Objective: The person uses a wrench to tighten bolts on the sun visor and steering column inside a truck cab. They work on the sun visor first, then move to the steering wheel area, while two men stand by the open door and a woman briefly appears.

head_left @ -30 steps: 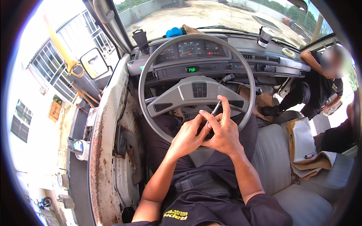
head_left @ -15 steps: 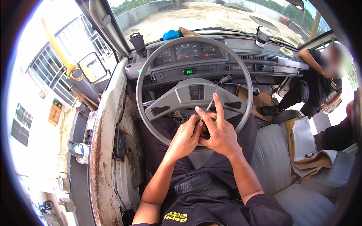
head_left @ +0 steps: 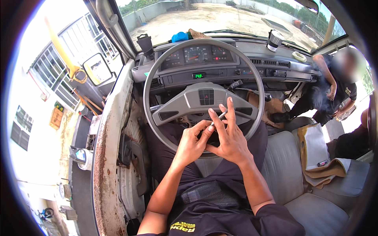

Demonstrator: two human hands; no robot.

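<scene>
Head view, driver's seat of an old vehicle, door open on the left.

Item: thin pale stick (head_left: 221, 116), held just below the steering wheel hub (head_left: 206, 98), inside the lower arc of the steering wheel (head_left: 151, 67). What it is exactly cannot be told at this size.

Right hand (head_left: 230, 135): index and middle fingers stretched up and slightly apart, the stick clamped between them near its lower end.

Left hand (head_left: 193, 143): fingers curled together, tips meeting the right hand at the stick's base; whether they also pinch it cannot be told.

Handling, judged: light, slender, probably easy to bend or snap; best held low on the shaft with a gentle pinch, not squeezed.

Room: tight. Wheel rim close ahead and to both sides, lap directly beneath. Open space lies rightward over the grey bench seat (head_left: 283, 173), where a folded tan cloth (head_left: 319, 173) rests. Another person (head_left: 334, 90) crouches at the far door.
</scene>
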